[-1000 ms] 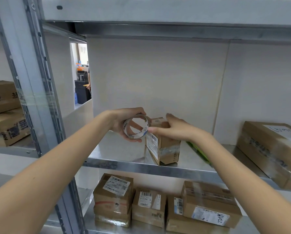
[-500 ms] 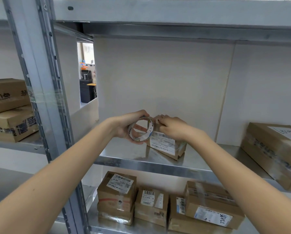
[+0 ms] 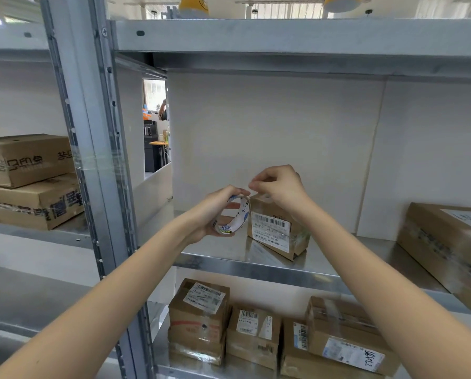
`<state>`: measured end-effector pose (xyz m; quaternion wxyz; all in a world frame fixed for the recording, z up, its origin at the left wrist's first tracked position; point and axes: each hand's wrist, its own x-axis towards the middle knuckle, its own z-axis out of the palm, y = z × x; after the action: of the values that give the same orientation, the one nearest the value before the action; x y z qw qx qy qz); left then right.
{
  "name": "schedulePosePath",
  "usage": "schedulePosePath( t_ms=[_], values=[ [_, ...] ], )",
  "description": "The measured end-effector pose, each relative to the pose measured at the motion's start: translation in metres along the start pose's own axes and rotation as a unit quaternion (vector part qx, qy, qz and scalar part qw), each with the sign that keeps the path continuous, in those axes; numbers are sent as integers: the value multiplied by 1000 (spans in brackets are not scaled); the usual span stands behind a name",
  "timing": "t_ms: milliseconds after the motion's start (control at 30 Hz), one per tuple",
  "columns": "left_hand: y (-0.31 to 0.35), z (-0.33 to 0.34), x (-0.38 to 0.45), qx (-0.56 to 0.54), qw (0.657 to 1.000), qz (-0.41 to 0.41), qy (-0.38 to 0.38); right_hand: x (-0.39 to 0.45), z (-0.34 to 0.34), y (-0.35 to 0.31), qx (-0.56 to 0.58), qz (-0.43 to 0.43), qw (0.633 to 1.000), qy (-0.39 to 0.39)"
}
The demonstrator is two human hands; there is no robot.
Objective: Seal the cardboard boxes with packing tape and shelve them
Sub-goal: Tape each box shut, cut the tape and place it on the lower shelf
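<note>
A small cardboard box [image 3: 275, 231] with a white barcode label stands on the metal shelf [image 3: 256, 265] in front of me. My left hand [image 3: 215, 212] grips a roll of clear packing tape [image 3: 235, 216] just left of the box, the roll's open core facing me. My right hand [image 3: 279, 187] hovers above the box's top with thumb and fingers pinched together at the roll's upper edge, apparently on the tape's free end; the clear tape itself is too faint to see.
A larger taped box [image 3: 447, 250] lies at the shelf's right end. Several labelled boxes [image 3: 256, 329] fill the shelf below. Two stacked boxes [image 3: 29, 179] sit in the left bay beyond the steel upright [image 3: 97, 160]. The upper shelf beam [image 3: 283, 36] hangs overhead.
My right hand has lifted off the box and now pinches at the top of the roll. The box has been turned, its label now facing me. The roll stays in my left hand.
</note>
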<state>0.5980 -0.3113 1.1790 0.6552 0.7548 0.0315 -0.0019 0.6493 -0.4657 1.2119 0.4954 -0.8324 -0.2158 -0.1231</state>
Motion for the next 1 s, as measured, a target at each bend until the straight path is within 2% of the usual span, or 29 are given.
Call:
schedulePosePath(
  t_ms=[133,333,533,600,767,1000],
  values=[
    [-2,-4,-5,16,1000,16,-15,-4,3,-7,-7,-17,1000,17],
    [-12,-5,-8,70,989,126,20,-8,8,-18,-15,-62,998,15],
    [-13,5,-10,10,988,147,54,-14,7,-24,4,-65,998,-13],
    [-12,8,-13,-15,983,162,89,-16,6,-23,3,-60,998,-17],
    [-18,14,-18,-32,962,207,176,-24,8,-19,28,-12,999,-45],
    [-18,20,-24,-97,948,241,184,-30,15,-14,153,100,982,-41]
  ],
)
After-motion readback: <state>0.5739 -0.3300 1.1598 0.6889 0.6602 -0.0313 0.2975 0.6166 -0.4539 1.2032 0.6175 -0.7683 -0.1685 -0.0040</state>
